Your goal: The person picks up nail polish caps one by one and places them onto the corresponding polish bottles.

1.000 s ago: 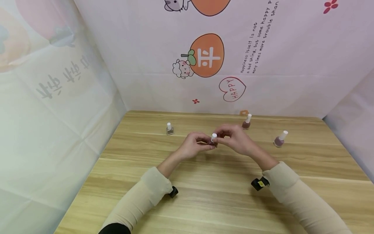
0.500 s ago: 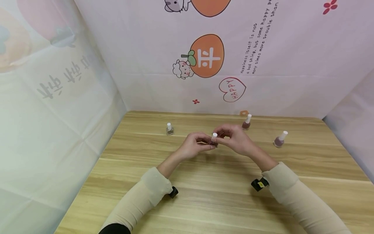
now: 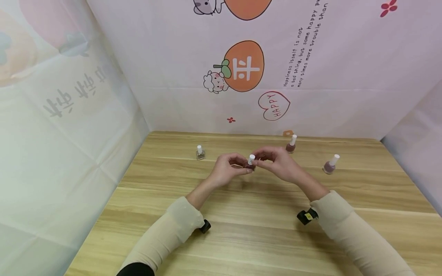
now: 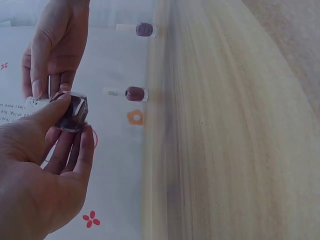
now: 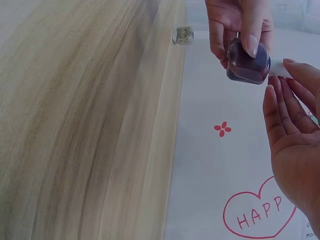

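Observation:
A dark nail polish bottle (image 5: 241,67) with a white cap (image 3: 251,157) is held off the table between both hands. My left hand (image 3: 224,170) grips its glass body, thumb on one face and fingers behind, as the left wrist view shows. At the other end, my right hand (image 3: 279,165) pinches the cap between thumb and fingers. The cap still meets the bottle's neck in the right wrist view; whether it is loosened I cannot tell.
On the wooden table (image 3: 241,230), a clear-looking bottle (image 3: 200,154) stands back left. A brownish bottle (image 3: 291,147) stands behind my right hand, and a mauve one (image 3: 329,167) farther right. A printed cloth (image 3: 172,96) hangs along the table's back edge.
Between half a second ago and now, the bottle and my left hand shift slightly left and up in the head view. My right hand stays on the cap; the other bottles stay put.

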Tool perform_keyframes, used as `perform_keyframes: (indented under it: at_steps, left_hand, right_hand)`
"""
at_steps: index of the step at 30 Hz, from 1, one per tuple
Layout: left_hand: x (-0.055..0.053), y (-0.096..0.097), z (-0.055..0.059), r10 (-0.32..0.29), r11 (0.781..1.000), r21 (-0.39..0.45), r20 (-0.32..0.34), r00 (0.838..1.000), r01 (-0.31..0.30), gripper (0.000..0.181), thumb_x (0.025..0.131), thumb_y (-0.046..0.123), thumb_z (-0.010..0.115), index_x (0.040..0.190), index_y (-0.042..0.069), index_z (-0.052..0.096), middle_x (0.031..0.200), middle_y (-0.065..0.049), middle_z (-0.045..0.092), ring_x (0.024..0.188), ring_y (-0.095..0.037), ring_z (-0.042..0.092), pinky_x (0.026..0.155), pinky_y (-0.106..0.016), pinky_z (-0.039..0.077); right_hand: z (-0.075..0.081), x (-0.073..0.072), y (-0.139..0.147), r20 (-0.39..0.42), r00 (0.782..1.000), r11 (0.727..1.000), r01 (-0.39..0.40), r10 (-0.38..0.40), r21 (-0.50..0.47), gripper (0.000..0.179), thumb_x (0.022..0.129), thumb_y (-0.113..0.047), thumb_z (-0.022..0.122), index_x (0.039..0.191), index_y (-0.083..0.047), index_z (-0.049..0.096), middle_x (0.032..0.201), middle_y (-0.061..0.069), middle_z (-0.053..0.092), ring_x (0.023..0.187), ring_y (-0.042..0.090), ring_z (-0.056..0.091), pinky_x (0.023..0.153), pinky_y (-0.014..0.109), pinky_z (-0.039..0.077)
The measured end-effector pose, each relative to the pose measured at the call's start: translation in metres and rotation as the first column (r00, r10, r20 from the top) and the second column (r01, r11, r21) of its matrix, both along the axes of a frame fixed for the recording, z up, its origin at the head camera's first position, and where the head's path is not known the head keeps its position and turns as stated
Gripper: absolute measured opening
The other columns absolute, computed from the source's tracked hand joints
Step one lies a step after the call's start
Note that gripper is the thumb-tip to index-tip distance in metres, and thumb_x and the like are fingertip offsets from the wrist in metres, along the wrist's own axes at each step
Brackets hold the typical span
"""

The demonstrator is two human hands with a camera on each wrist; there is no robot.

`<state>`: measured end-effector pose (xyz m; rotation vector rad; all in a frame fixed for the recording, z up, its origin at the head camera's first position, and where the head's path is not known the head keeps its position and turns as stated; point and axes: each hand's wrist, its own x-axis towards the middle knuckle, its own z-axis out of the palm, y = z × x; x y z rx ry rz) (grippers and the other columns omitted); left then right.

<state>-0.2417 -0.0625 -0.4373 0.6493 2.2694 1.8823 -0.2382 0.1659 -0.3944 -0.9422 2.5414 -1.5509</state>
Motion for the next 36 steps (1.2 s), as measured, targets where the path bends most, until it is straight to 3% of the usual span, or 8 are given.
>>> perform_keyframes:
  at_steps: [8,14,20,28,36]
  left_hand:
    - [-0.002,0.002,0.003,0.02,1.0,0.007,0.012,1.0,-0.02,0.021,0.087,0.009,0.083,0.107,0.006,0.077,0.104,-0.004,0.076,0.097,-0.017,0.072,0.086,-0.03,0.06]
    - [-0.005,0.003,0.003,-0.003,1.0,0.027,0.03,1.0,0.002,0.023,0.09,0.009,0.079,0.114,0.006,0.077,0.109,-0.005,0.077,0.101,-0.017,0.073,0.088,-0.031,0.059]
    - [-0.011,0.004,0.002,0.016,1.0,0.014,0.021,1.0,-0.016,0.026,0.091,0.009,0.079,0.117,0.007,0.077,0.112,-0.005,0.077,0.103,-0.017,0.072,0.088,-0.031,0.059]
    - [-0.024,0.005,0.003,0.05,0.999,-0.009,0.0,0.999,-0.05,0.024,0.089,0.01,0.081,0.113,0.008,0.076,0.108,-0.004,0.076,0.099,-0.017,0.072,0.087,-0.031,0.059]
    - [-0.046,0.008,0.0,0.093,0.995,-0.038,-0.029,0.995,-0.094,0.025,0.091,0.008,0.078,0.116,0.006,0.075,0.112,-0.007,0.076,0.102,-0.018,0.072,0.086,-0.029,0.059]
  right_hand:
    - [-0.002,-0.005,-0.002,-0.015,0.998,0.998,0.054,-0.054,-0.014,0.02,0.095,-0.009,0.074,0.115,-0.004,0.074,0.108,0.01,0.075,0.1,0.025,0.07,0.087,0.033,0.058]
    - [-0.004,-0.008,-0.002,-0.011,0.996,0.996,0.09,-0.09,-0.016,0.022,0.096,-0.006,0.073,0.116,0.0,0.073,0.111,0.014,0.074,0.102,0.029,0.071,0.085,0.025,0.057]
    - [-0.005,-0.014,-0.002,-0.014,0.994,0.994,0.112,-0.112,-0.013,0.023,0.096,-0.003,0.071,0.118,0.003,0.072,0.113,0.017,0.074,0.102,0.032,0.072,0.081,0.02,0.056]
    - [-0.008,-0.025,-0.001,0.001,0.992,0.99,0.13,-0.13,-0.049,0.022,0.096,-0.012,0.074,0.117,-0.005,0.075,0.113,0.012,0.075,0.101,0.027,0.072,0.08,0.021,0.057]
    - [-0.01,-0.042,-0.007,0.017,0.981,0.98,0.194,-0.193,-0.043,0.024,0.097,-0.016,0.073,0.119,-0.006,0.073,0.115,0.011,0.074,0.105,0.026,0.071,0.084,0.028,0.058]
